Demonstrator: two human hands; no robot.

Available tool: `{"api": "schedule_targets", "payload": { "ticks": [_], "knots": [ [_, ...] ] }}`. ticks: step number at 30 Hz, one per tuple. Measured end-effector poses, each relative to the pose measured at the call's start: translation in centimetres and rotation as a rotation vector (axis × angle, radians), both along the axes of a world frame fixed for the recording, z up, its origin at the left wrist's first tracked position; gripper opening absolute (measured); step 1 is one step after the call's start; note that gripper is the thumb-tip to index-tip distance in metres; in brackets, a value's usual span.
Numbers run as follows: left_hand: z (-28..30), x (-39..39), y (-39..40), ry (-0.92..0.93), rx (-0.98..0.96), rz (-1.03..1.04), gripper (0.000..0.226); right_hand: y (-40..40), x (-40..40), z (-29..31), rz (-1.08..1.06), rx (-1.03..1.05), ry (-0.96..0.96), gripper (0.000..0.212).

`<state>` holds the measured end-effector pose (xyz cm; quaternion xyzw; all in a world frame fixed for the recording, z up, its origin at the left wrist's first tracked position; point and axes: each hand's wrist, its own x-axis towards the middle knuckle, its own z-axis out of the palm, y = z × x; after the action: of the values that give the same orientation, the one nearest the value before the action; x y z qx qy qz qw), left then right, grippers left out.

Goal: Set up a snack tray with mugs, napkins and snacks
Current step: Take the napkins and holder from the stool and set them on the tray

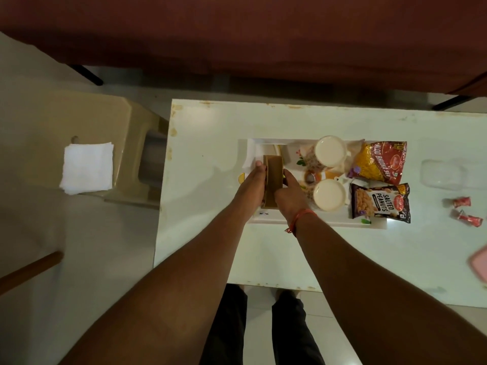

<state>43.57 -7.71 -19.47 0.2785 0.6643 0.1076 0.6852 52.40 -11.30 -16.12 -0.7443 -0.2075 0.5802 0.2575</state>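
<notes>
A white tray [266, 143] lies on the white table. On it stand two cream mugs, one at the back [330, 150] and one nearer [329, 195], beside a red and yellow snack bag [379, 162] and a salted peanuts bag [380, 204]. At the tray's left end stands a brown upright napkin holder [274, 175]. My left hand [254, 184] presses its left side and my right hand [288, 193] its right side. A stack of white napkins [88, 167] lies on the beige stool to the left.
The beige plastic stool [87, 119] stands left of the table [205, 196]. A clear lid or container [442, 175] and red wrapped candies [467, 212] lie on the table's right. A pink object [481, 264] shows at the right edge. A dark red sofa [237, 35] runs behind.
</notes>
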Motion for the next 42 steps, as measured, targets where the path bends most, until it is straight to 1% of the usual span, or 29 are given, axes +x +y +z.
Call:
{"api": "schedule_targets", "payload": {
  "ticks": [2, 4, 5, 6, 7, 9, 10, 11, 12, 13, 14, 16, 17, 18, 19, 21, 23, 25, 26, 28, 30, 32, 34, 36, 37, 39, 42],
  "knots": [
    [0.3, -0.3, 0.0, -0.001, -0.011, -0.017, 0.065, 0.0, -0.2, -0.2, -0.007, -0.023, -0.006, 0.068],
    [0.9, -1.1, -0.1, 0.032, 0.042, -0.054, 0.069, 0.1, -0.4, -0.5, -0.023, -0.045, -0.045, 0.077],
    [1.5, -1.8, -0.1, 0.057, 0.103, -0.051, 0.068, 0.0, -0.7, -0.4, -0.019, -0.038, -0.091, 0.078],
    [1.9, -2.9, 0.0, 0.082, 0.175, -0.031, 0.066, -0.2, -1.0, -0.1, 0.006, -0.011, -0.175, 0.078],
    [2.3, -3.9, 0.0, 0.113, 0.244, -0.012, 0.063, -0.6, -1.1, 0.3, 0.048, 0.037, -0.302, 0.078],
    [2.7, -7.2, 0.3, 0.212, 0.333, 0.011, 0.056, -1.0, -2.2, 1.2, 0.151, 0.208, -0.585, 0.068],
    [2.6, -9.3, 0.5, 0.266, 0.366, 0.015, 0.051, -1.0, -3.1, 1.4, 0.205, 0.299, -0.705, 0.058],
    [2.6, -11.7, 0.8, 0.326, 0.385, 0.023, 0.046, -0.7, -4.3, 1.5, 0.270, 0.368, -0.783, 0.048],
    [2.7, -13.8, 1.2, 0.386, 0.396, 0.037, 0.040, -0.4, -5.5, 1.4, 0.338, 0.408, -0.800, 0.042],
    [2.8, -16.5, 1.7, 0.445, 0.405, 0.060, 0.032, 0.2, -7.3, 1.3, 0.392, 0.435, -0.749, 0.041],
    [2.7, -19.3, 2.3, 0.518, 0.410, 0.077, 0.026, 0.8, -9.5, 1.1, 0.422, 0.435, -0.644, 0.039],
    [2.3, -25.4, 3.4, 0.653, 0.420, 0.118, 0.022, 2.1, -14.2, 0.3, 0.488, 0.400, -0.414, 0.034],
    [2.1, -28.2, 3.9, 0.701, 0.425, 0.146, 0.021, 2.9, -16.4, 0.0, 0.552, 0.388, -0.339, 0.031],
    [1.6, -31.2, 4.3, 0.756, 0.419, 0.186, 0.023, 3.9, -19.0, -0.4, 0.618, 0.365, -0.286, 0.030],
    [1.3, -33.9, 4.8, 0.813, 0.392, 0.228, 0.030, 4.9, -21.4, -0.8, 0.669, 0.334, -0.235, 0.029],
    [1.0, -38.3, 5.5, 0.875, 0.263, 0.346, 0.049, 7.2, -26.1, -1.8, 0.713, 0.201, -0.127, 0.033],
    [0.3, -41.4, 6.2, 0.809, 0.108, 0.491, 0.064, 9.2, -30.1, -2.7, 0.699, 0.050, -0.004, 0.038],
    [-0.8, -43.7, 6.5, 0.659, 0.019, 0.637, 0.076, 10.5, -33.6, -3.9, 0.594, -0.027, 0.103, 0.031],
    [-1.5, -44.4, 6.5, 0.569, 0.004, 0.706, 0.078, 10.9, -35.1, -4.4, 0.511, -0.069, 0.146, 0.028],
    [-2.4, -45.0, 6.3, 0.426, 0.020, 0.793, 0.071, 11.4, -37.2, -4.8, 0.383, -0.130, 0.178, 0.024],
    [-2.7, -45.0, 6.2, 0.377, 0.040, 0.837, 0.058, 11.7, -38.6, -5.1, 0.342, -0.132, 0.152, 0.020],
    [-2.8, -44.9, 6.3, 0.354, 0.057, 0.873, 0.045, 11.8, -39.3, -5.4, 0.354, -0.123, 0.088, 0.021],
    [-2.9, -44.9, 6.2, 0.328, 0.072, 0.890, 0.030, 11.9, -39.5, -5.7, 0.361, -0.144, 0.058, 0.028],
    [-2.9, -44.8, 5.9, 0.302, 0.066, 0.890, 0.016, 12.3, -39.2, -5.7, 0.365, -0.180, 0.090, 0.036],
    [-3.0, -44.5, 5.7, 0.288, 0.058, 0.882, 0.016, 12.3, -39.1, -5.7, 0.362, -0.206, 0.114, 0.036],
    [-2.9, -44.2, 5.0, 0.253, 0.048, 0.883, 0.023, 12.3, -39.3, -5.7, 0.285, -0.255, 0.148, 0.027],
    [-2.7, -43.3, 3.8, 0.154, 0.042, 0.926, 0.028, 11.9, -39.2, -6.0, 0.186, -0.231, 0.148, 0.020]
  ]
}}
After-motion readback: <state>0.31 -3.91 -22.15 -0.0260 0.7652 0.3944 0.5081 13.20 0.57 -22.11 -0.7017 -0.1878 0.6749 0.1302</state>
